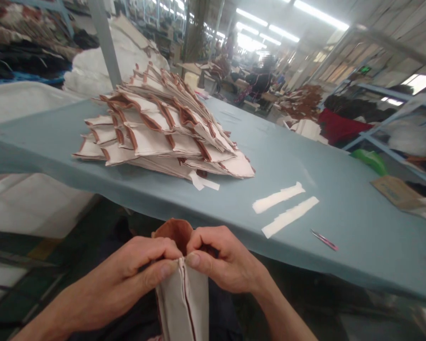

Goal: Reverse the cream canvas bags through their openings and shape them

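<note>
Before my body, a sewn off-white fabric piece (199, 303) with a brown inner side hangs upright, its seam running down the middle. My left hand (145, 265) pinches its top edge left of the seam, thumb toward me. On the other side of the seam, my right hand (223, 260) pinches the same edge. Both thumbs nearly meet at the seam's top. The brown lining (175, 232) curves open behind my fingers. The fingertips behind the edge are partly hidden.
A blue-green covered table (234, 208) spans the front. It bears a tall stack of similar off-white and brown pieces (163, 128), two white strips (291, 215) and small pink-handled tweezers or snips (324, 240). Cardboard (394, 192) lies right. A person (261, 80) sits far behind.
</note>
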### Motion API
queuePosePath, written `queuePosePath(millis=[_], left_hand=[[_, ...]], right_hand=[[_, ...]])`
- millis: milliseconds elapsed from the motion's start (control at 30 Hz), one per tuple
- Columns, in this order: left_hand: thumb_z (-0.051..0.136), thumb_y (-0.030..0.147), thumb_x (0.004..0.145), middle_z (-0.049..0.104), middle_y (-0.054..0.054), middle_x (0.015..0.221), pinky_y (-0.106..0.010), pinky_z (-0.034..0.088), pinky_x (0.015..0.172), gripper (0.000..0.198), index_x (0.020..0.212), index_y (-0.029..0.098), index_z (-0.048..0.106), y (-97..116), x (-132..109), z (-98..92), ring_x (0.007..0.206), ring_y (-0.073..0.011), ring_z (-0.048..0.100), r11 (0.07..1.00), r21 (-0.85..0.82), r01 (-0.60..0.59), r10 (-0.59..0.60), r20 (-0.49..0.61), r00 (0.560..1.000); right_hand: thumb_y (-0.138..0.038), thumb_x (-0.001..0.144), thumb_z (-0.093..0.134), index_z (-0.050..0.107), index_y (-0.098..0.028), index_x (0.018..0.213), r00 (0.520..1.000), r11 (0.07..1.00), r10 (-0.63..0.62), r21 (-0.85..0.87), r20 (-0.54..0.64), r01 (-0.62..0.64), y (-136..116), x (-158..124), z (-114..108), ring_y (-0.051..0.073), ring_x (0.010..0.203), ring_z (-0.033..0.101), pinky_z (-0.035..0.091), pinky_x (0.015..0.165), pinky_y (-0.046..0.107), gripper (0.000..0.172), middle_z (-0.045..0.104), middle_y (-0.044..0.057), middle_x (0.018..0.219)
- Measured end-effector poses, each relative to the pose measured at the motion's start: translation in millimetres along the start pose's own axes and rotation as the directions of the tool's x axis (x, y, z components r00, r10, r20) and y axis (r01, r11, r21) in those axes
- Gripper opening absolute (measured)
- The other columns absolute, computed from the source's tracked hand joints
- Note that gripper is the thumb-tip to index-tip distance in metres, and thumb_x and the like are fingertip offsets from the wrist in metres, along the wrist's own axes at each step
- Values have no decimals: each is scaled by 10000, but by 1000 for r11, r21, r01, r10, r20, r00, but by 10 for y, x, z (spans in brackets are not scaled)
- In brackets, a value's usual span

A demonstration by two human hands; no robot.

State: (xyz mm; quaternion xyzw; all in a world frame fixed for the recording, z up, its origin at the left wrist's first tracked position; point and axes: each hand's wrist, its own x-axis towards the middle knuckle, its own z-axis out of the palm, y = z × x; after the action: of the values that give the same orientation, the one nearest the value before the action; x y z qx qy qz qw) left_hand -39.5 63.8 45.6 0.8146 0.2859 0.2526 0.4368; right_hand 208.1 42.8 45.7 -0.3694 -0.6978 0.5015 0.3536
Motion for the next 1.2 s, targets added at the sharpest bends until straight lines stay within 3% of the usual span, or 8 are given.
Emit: queuePosePath(millis=[100,300,500,600,733,800,1000,1200], left_hand=[[490,378,1155,814,27,855,-166,598,751,383,940,264,785,17,-48,64,781,-150,770,1000,9,24,-24,-63,998],[468,464,1189,835,5,1005,-173,636,858,395,1031,280,780,-120,-160,255,891,-172,768,999,-2,40,-40,-152,988],[449,513,1199,806,26,970,-169,608,897,423,1020,282,755,-117,-194,254,910,-150,753,981,-53,186,-191,-115,975],[400,486,1213,792,10,934,-198,610,840,460,994,260,736,-93,-170,241,879,-163,748,982,-77,171,-174,-37,984],[423,531,1202,719,27,812,-213,576,751,515,875,249,704,2,-108,258,762,-163,688,976,-103,193,-203,-104,974],[446,553,1193,648,44,729,-215,528,669,546,800,246,669,42,-65,256,669,-149,623,976,-118,182,-198,-137,971],[464,536,1181,524,63,654,-227,418,573,568,721,228,594,9,55,225,590,-123,533,984,-128,123,-132,-66,989],[480,500,1147,477,59,656,-228,376,528,534,700,224,579,41,107,201,583,-123,477,974,-172,144,-147,-2,989]], right_hand=[[-684,1047,742,641,-202,813,1000,1000,-6,27,-5,6,11,3,11,97,615,417,361,591,245,546,523,-71,721],[-700,913,883,639,-207,824,999,999,-42,19,-35,43,35,-28,20,100,638,438,412,665,254,558,548,-75,737],[-715,932,866,602,-209,802,1000,994,-2,108,13,0,51,-30,35,93,626,425,408,637,243,585,523,-85,715],[-744,926,854,599,-211,808,998,988,51,143,41,-56,67,-34,45,94,624,428,402,603,235,602,526,-84,716],[-693,929,864,610,-206,813,991,982,124,139,47,-130,54,-37,46,89,607,444,371,556,224,561,550,-76,712],[-617,926,873,604,-208,797,990,982,138,125,32,-140,25,-23,39,89,602,436,375,560,222,506,542,-78,696],[-322,899,738,570,-218,748,993,991,112,78,-28,-110,-90,24,11,94,602,432,372,578,221,248,515,-78,673],[-328,871,723,533,-223,691,985,986,165,-13,-42,-166,-123,-4,35,89,583,398,323,555,230,282,469,-84,632]])
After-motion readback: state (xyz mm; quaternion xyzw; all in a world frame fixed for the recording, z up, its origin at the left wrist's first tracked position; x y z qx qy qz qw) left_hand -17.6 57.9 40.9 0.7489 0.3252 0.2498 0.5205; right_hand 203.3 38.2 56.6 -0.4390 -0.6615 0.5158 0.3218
